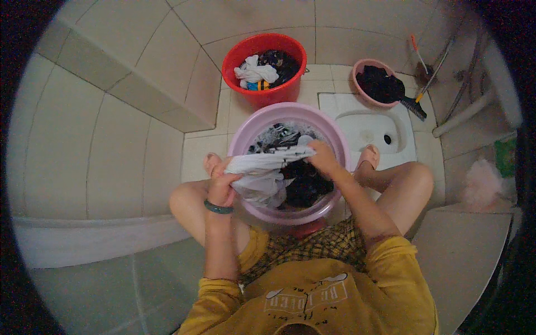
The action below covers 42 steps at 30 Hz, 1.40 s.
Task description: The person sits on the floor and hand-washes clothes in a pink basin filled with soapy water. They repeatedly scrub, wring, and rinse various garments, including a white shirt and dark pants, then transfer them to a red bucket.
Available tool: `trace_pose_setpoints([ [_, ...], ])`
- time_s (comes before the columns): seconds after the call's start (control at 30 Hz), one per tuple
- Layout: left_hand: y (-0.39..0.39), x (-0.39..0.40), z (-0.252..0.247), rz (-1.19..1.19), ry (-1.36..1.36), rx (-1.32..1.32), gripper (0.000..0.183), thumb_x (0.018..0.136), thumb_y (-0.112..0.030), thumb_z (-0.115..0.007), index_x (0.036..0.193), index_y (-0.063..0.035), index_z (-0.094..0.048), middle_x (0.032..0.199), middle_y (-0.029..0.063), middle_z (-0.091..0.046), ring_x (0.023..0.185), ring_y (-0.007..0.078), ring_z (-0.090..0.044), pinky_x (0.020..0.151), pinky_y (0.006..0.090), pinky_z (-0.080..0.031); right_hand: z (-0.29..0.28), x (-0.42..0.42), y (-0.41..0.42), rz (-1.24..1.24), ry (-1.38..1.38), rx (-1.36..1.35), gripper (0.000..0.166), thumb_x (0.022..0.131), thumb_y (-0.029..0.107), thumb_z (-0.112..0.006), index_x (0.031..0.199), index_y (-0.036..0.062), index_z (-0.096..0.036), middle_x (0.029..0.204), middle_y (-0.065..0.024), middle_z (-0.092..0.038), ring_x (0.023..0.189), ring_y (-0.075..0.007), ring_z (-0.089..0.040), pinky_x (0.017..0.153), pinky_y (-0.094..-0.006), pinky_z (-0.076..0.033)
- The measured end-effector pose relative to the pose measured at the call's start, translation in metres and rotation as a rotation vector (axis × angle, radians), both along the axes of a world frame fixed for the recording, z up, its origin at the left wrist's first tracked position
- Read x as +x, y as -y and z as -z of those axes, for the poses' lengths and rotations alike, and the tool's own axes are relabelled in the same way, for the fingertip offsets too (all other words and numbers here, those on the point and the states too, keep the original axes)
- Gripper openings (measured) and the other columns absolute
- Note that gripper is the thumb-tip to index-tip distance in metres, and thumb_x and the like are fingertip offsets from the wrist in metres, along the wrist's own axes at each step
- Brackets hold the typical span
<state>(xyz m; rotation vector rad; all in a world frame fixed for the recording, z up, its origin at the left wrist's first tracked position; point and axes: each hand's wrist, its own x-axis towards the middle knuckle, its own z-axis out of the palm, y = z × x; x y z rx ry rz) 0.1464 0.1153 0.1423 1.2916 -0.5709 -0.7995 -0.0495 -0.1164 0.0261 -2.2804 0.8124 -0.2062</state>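
A white garment with dark markings (268, 163) is stretched between my two hands over a pink plastic basin (289, 109). My left hand (224, 182), with a dark green bangle at its wrist, grips the bunched end at the basin's left side. The other end is pinched in my right hand (321, 157), near the basin's right side. Part of the garment hangs down in loose folds beside my left hand. Below it, dark wet clothes (307, 184) lie in sudsy water (268, 134). My fingertips are partly hidden by the cloth.
Beyond the basin stands a red bucket (272, 97) of dark and white clothes. A smaller pink basin (362, 94) with black cloth sits by a white squat toilet (328, 104). A black-bristled brush (413, 108) leans beside it. Tiled walls (117, 155) rise at left and ahead.
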Motion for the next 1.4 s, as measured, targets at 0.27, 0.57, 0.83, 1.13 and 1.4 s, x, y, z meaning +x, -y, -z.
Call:
trace_pose_setpoints([
  [0.27, 0.0, -0.019, -0.069, -0.05, -0.463, -0.419, 0.05, 0.064, -0.002, -0.042, 0.113, 0.0045, -0.046, 0.114, 0.0191, -0.051, 0.109, 0.0327, -0.047, 0.098, 0.0432, -0.032, -0.184, -0.009, -0.003, 0.057, 0.789, 0.54, 0.026, 0.077, 0.008, -0.049, 0.101, 0.0008, -0.056, 0.091, -0.004, -0.058, 0.084, -0.011, -0.051, 0.074, -0.0246, -0.042],
  [0.57, 0.001, -0.006, -0.111, 0.169, -0.475, -0.621, 0.047, 0.068, -0.01, -0.045, 0.113, 0.0029, -0.049, 0.116, 0.0165, -0.052, 0.11, 0.0314, -0.047, 0.098, 0.0457, -0.031, -0.266, -0.009, -0.037, -0.118, 0.958, 0.584, 0.02, 0.075, 0.007, -0.05, 0.094, 0.0023, -0.056, 0.085, -0.0012, -0.057, 0.081, -0.0096, -0.051, 0.073, -0.023, -0.041],
  [0.83, 0.094, 0.041, 0.007, -0.265, -0.236, 0.132, 0.028, 0.069, -0.008, -0.055, 0.097, -0.001, -0.055, 0.096, 0.0116, -0.057, 0.092, 0.026, -0.054, 0.084, 0.0386, -0.043, -0.122, 0.045, 0.04, 0.297, 0.528, 0.688, 0.031, 0.078, 0.011, -0.052, 0.106, 0.0004, -0.052, 0.102, -0.0089, -0.057, 0.096, -0.0171, -0.051, 0.084, -0.0284, -0.039],
  [1.13, 0.182, 0.029, 0.223, -0.048, 0.444, 0.849, 0.072, 0.073, -0.031, -0.062, 0.132, -0.0094, -0.026, 0.122, 0.0179, -0.043, 0.111, 0.0307, -0.044, 0.091, 0.0432, -0.036, 0.081, 0.084, 0.032, 0.298, -0.1, 0.105, 0.054, 0.075, 0.021, -0.06, 0.123, 0.0066, -0.04, 0.112, -0.0203, -0.049, 0.1, -0.0352, -0.05, 0.084, -0.0421, -0.041],
  [1.4, 0.173, -0.001, 0.355, 0.17, 0.891, 1.259, 0.083, 0.074, -0.041, -0.059, 0.136, -0.0085, -0.016, 0.13, 0.0201, -0.038, 0.112, 0.0359, -0.043, 0.096, 0.0442, -0.033, 0.121, 0.129, 0.046, 0.013, -0.445, 0.003, 0.052, 0.078, 0.03, -0.057, 0.123, 0.0088, -0.041, 0.118, -0.0178, -0.047, 0.102, -0.0365, -0.051, 0.089, -0.0473, -0.038],
])
